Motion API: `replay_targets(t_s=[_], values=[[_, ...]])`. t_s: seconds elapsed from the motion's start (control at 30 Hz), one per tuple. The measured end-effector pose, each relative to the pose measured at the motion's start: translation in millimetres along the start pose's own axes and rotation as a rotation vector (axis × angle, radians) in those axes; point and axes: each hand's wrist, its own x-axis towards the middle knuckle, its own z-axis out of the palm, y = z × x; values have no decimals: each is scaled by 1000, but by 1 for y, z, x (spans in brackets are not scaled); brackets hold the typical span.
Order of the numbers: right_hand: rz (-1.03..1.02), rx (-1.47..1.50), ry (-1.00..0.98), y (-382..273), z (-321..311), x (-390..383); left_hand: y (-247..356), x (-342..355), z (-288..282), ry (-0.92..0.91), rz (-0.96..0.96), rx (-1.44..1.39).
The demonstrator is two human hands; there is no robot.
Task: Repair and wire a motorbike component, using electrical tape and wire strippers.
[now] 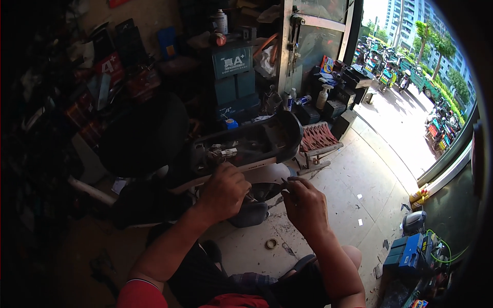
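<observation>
My left hand (223, 191) is closed in front of the scooter's side, its fingertips pinched on something thin that I cannot make out. To its right, my right hand (307, 203) is also closed, with a small dark pointed piece (285, 183) sticking out from its fingertips. The kind of that piece is too small to tell. Both hands are raised before an electric scooter (221, 177) with an uncovered black compartment (267, 137) on top. Inside the compartment lies a white plug connector (228, 152) with wires. The hands are apart from each other.
A roll of tape (271, 243) lies on the tiled floor below my hands. Behind the scooter stand stacked batteries (233, 84) and a red-webbed stool (319, 137). A spray bottle (323, 97) is near the glass door (313, 49). A blue tool case (411, 250) sits at the right.
</observation>
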Motion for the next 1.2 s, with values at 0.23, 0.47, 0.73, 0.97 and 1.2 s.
replay_targets(t_s=[0.23,0.47,0.73,0.97,1.2], values=[[-207,17,-35,-18,44,-1,-1,-2,2,64,68,-92],[-212,61,-189,-22,34,4,-5,-11,0,-16,154,-129],[-184,87,-215,-14,43,-3,-8,-11,10,40,169,-125],[-206,-25,-255,-13,31,-4,-12,-9,13,59,241,-169],[-20,-17,-169,14,-13,-7,-22,-9,0,16,220,-192]])
